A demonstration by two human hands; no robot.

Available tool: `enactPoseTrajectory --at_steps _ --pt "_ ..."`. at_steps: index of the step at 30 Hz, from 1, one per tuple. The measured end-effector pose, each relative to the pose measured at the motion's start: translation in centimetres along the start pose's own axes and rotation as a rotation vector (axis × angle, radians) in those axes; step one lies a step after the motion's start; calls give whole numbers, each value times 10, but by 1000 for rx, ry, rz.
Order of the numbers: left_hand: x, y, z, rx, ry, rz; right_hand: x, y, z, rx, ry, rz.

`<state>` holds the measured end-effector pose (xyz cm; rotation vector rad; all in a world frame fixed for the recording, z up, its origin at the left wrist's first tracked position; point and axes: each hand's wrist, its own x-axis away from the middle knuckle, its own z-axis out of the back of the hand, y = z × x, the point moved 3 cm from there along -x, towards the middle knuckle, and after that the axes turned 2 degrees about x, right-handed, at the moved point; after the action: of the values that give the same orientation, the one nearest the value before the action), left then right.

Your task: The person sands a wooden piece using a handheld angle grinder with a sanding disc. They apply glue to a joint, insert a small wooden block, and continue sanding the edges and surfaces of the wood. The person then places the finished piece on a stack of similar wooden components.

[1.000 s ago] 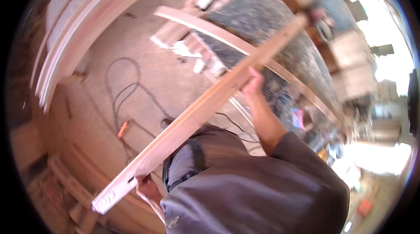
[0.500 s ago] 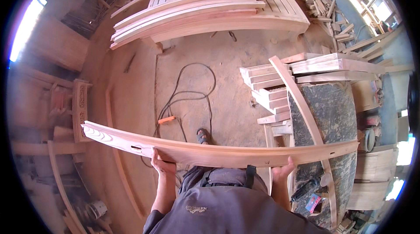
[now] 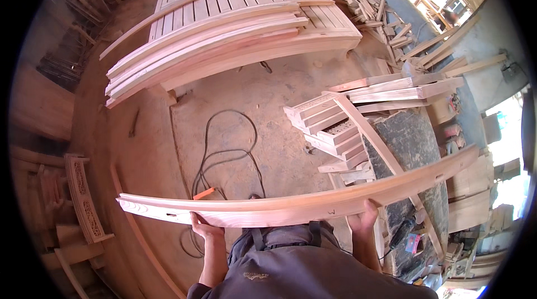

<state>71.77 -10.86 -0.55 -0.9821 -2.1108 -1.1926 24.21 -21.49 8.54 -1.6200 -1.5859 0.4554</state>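
Note:
A long pale wooden rail (image 3: 291,212), grooved along its upper edge, spans the view in front of my waist. Small slots show near both its ends. My left hand (image 3: 207,228) grips its lower edge left of the middle, thumb up on the near face. Right of the middle, my right hand (image 3: 364,218) holds the same edge, its thumb also on the near face and its other fingers partly hidden. The rail's right end is higher in the picture than its left and passes over a narrow wooden strip (image 3: 373,135) on a dark, dusty worktop (image 3: 411,137).
Ahead, a large slatted wooden panel (image 3: 235,1) bears several stacked rails (image 3: 207,39). A looped black cable (image 3: 256,131) with an orange piece (image 3: 204,193) lies on the floor. Cut timbers (image 3: 330,125) project from the worktop. A carved wooden piece (image 3: 84,198) stands left; scrap wood (image 3: 380,13) is heaped far right.
The rail's right end has swung up and outward, while its left end has dropped slightly in the picture. My view has turned and tilted with it. Both hands keep their hold.

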Motion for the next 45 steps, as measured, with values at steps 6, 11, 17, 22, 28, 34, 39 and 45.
enactPoseTrajectory --at_steps 6,11,17,22,28,34,39,45 --pt "-71 58 20 146 -31 -127 -19 28 -105 40 -140 -113" --pt "-88 87 38 215 10 -243 -55 64 -135 -26 -181 -211" --pt "-45 102 41 328 167 -283 -87 89 -191 27 -175 -380" --pt "-79 98 96 350 209 -424 -136 134 -209 38 -184 -508" --pt "-102 76 70 427 186 -380 -217 187 -242 116 -142 -685" --pt "-136 73 -23 305 306 -419 -332 225 -272 145 -84 -733" --pt "-150 82 -167 218 244 -420 -431 232 -340 160 -5 -751" --pt "-213 86 -327 187 70 -300 -541 257 -394 308 31 -727"
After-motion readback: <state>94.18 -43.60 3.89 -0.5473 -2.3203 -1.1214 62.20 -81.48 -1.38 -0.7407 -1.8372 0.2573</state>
